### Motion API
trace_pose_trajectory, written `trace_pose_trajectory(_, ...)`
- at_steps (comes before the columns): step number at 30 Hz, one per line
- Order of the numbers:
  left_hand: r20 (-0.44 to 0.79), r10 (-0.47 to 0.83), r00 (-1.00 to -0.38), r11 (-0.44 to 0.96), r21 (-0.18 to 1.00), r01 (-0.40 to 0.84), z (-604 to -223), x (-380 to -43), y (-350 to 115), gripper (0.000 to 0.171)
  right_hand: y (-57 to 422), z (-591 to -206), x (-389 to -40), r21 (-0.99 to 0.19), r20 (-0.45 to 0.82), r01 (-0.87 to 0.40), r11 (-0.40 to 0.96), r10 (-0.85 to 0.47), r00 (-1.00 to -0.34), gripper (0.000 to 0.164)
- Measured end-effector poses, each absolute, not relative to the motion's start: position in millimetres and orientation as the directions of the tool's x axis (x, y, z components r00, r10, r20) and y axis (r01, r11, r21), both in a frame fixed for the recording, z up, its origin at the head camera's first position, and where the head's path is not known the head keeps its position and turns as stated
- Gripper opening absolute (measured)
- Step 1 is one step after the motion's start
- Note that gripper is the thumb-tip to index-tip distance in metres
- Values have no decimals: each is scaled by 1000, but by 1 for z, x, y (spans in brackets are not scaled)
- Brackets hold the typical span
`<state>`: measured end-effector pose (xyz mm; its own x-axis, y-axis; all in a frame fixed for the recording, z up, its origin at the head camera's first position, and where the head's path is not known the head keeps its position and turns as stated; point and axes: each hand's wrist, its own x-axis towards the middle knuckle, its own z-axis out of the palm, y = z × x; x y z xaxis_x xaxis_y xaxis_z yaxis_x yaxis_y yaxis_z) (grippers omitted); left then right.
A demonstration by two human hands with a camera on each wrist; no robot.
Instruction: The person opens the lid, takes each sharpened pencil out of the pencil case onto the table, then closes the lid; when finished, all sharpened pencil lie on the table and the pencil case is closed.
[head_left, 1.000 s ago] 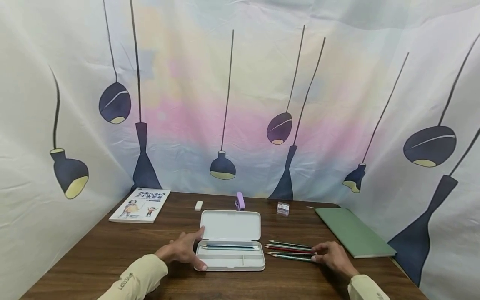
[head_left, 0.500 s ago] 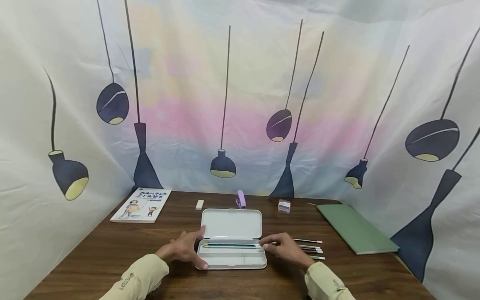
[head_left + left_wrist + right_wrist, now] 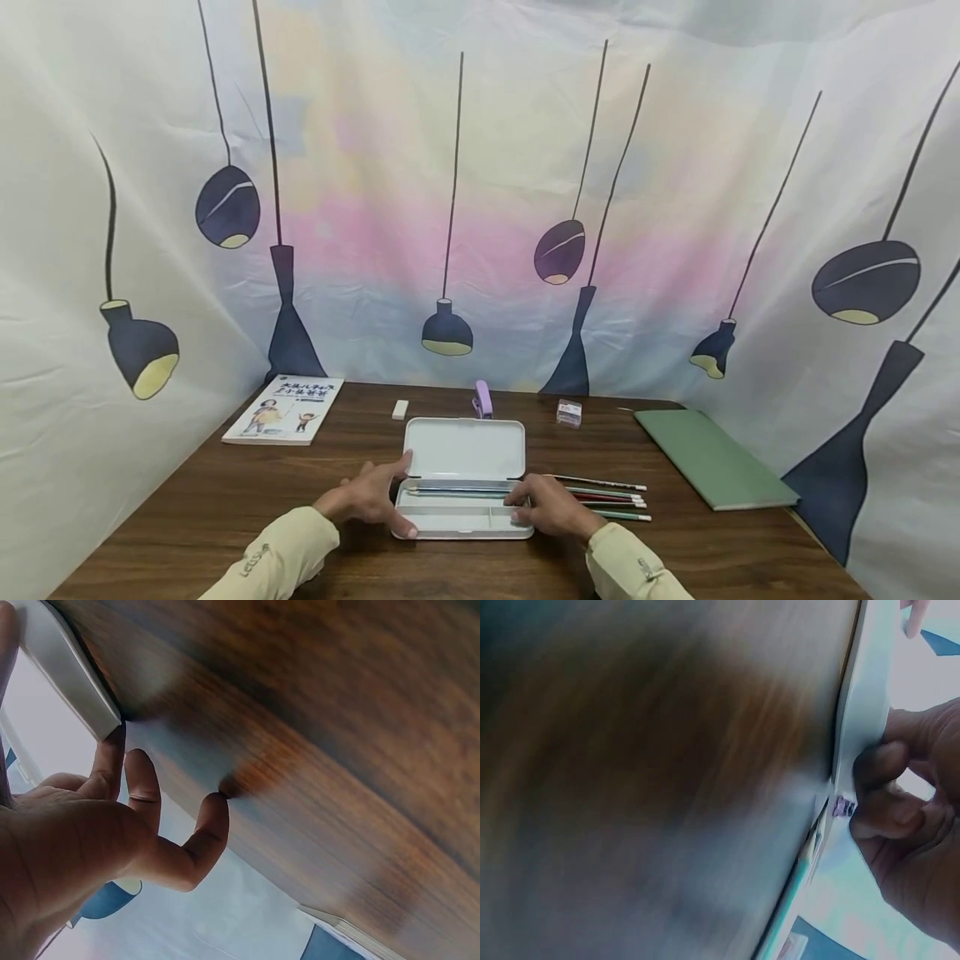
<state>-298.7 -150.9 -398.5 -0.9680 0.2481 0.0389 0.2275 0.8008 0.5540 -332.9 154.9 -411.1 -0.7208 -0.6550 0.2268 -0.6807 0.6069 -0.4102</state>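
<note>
a person's left hand (image 3: 369, 498) grips the left end of an open white pencil box (image 3: 442, 526) on a wooden table (image 3: 360, 571), thumb at the front corner and forefinger by the raised lid (image 3: 465, 448). the right hand (image 3: 553, 505) bends its fingers over the other end; whether they grasp anything cannot be told. the work looks partly done: some pencils (image 3: 453, 492) lie in the rear compartment, while several loose pencils (image 3: 611, 502) sit outside, just to the right, apparently left to pack.
</note>
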Motion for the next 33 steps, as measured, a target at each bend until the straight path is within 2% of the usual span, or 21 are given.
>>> trace_pose_trajectory(5,28,247,-969,803,553,221,-399,-297,-151,116,152,-414,-330,-415,266,-663,623,-614,-743,7)
trace_pose_trajectory(10,31,241,-970,810,543,219,-399,-297,-152,116,154,-416,-331,-559,275,-573,600,-517,-810,6)
trace_pose_trajectory(16,36,245,-969,804,551,224,-400,-299,-152,116,161,-415,-332,-743,253,-395,540,-320,-913,9)
trace_pose_trajectory(20,32,242,-970,803,555,219,-401,-299,-152,116,166,-412,-332,-801,249,-344,490,-250,-936,11)
trace_pose_trajectory(28,43,244,-969,790,571,224,-400,-298,-151,116,186,-401,-335,-774,297,-333,539,-157,-942,9)
trace_pose_trajectory(33,48,240,-970,799,558,226,-400,-298,-151,116,203,-399,-336,-805,285,-296,514,-103,-953,9)
